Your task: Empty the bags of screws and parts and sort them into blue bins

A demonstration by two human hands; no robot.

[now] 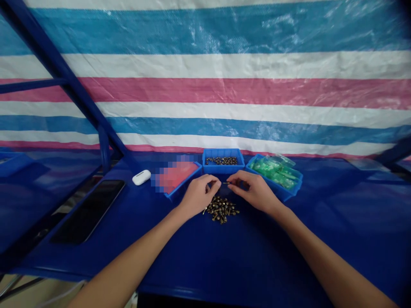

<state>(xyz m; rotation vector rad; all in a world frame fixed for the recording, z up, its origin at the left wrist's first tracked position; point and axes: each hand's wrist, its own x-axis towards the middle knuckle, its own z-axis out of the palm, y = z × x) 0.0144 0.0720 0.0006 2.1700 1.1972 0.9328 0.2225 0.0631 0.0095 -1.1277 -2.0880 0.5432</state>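
My left hand (201,194) is closed in a pinch, thumb and forefinger pressed together; what lies between the fingertips is too small to make out. Facing it, my right hand (252,188) pinches a small screw (226,183) that points toward the left fingertips, with a narrow gap between. Just below both hands lies a loose pile of brass-coloured screws (221,209) on the blue table. Behind the hands, a blue bin (223,170) holds more of these small metal pieces.
To the left stands a blue bin (184,184) with blurred red contents; to the right, another bin (289,196) holds green plastic packets (278,171). A white earphone case (141,177) and a black phone (90,211) lie at left. A striped sheet (224,90) hangs behind the table.
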